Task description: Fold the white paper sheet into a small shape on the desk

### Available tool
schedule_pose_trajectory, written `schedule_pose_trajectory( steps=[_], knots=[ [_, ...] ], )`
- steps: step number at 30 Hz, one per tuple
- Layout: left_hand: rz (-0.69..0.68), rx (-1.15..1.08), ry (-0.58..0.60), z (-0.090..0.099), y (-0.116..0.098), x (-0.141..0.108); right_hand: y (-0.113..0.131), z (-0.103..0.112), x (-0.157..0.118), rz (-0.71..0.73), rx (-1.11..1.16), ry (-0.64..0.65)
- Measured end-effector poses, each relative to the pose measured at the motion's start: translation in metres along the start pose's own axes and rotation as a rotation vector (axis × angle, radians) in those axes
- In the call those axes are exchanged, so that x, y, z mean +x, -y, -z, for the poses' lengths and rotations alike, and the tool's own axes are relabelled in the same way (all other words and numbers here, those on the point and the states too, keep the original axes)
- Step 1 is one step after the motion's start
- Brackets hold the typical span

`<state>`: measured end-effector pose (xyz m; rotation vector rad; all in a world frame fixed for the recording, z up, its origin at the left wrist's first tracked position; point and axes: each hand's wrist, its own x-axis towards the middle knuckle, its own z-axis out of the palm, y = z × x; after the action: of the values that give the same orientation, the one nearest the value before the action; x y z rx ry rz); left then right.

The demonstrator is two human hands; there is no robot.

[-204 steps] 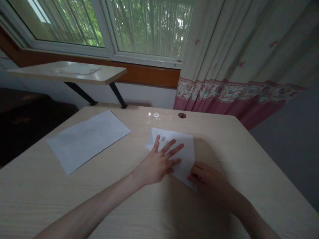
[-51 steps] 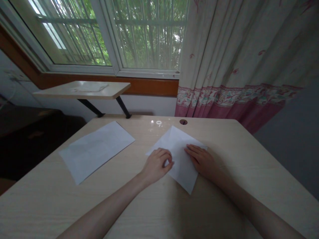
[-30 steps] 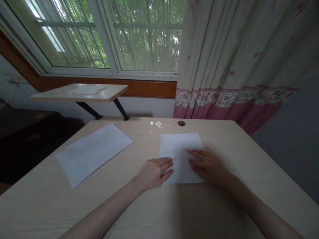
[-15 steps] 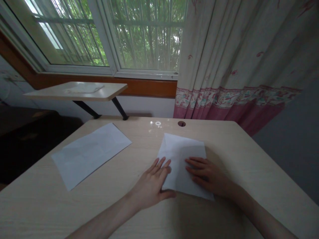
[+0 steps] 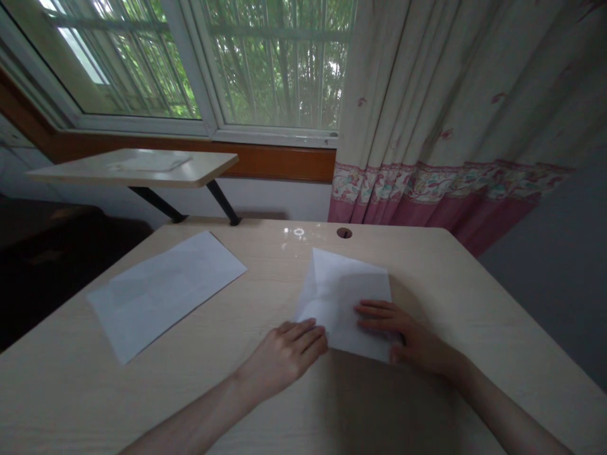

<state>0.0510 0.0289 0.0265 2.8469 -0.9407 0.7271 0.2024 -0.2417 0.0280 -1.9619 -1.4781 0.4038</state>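
A folded sheet of white paper (image 5: 348, 284) lies on the desk in front of me, with a crease running along its left side. My left hand (image 5: 289, 354) is closed at the near left corner, its curled fingers over the paper and the thumb hidden beneath. From the right, my right hand (image 5: 403, 332) reaches over the other side. Its fingers stretch out flat on the paper, and the blurred thumb is by the near right corner.
Several white sheets (image 5: 165, 291) lie stacked at the left of the wooden desk (image 5: 265, 411). Behind them a small raised shelf (image 5: 208, 169) stands on black supports. A round cable hole (image 5: 344, 233) sits near the back edge, below the window and curtain (image 5: 427, 126).
My left hand has gone from spread flat to curled at the paper's near left corner. The near edge appears slightly farther from me, and the right thumb has moved down towards the corner.
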Motion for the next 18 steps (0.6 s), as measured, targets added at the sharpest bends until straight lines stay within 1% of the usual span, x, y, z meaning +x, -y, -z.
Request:
schedule_pose_trajectory(
  steps=[2, 6, 10, 12, 15, 18],
  knots=[
    [0.046, -0.018, -0.021, -0.002, 0.0001, -0.0008, -0.0042, 0.0028, 0.0001, 0.023, 0.069, -0.009],
    [0.132, -0.052, -0.08, -0.0046, 0.0, -0.001, -0.0081, 0.0057, -0.0005, 0.056, 0.166, -0.073],
    [0.154, -0.051, -0.093, -0.0035, -0.0006, -0.0004, -0.0047, 0.0044, -0.0014, 0.029, 0.114, -0.153],
    [0.164, -0.047, -0.101, -0.0031, -0.0013, -0.0001, -0.0022, 0.0041, -0.0014, 0.037, 0.111, -0.157],
    [0.194, -0.061, -0.126, -0.003, -0.0022, 0.0005, 0.0002, 0.0046, -0.0005, 0.063, 0.14, -0.125],
    [0.228, -0.074, -0.136, -0.0017, -0.0029, 0.0015, 0.0007, 0.0033, 0.0006, 0.079, 0.147, -0.173]
  ],
)
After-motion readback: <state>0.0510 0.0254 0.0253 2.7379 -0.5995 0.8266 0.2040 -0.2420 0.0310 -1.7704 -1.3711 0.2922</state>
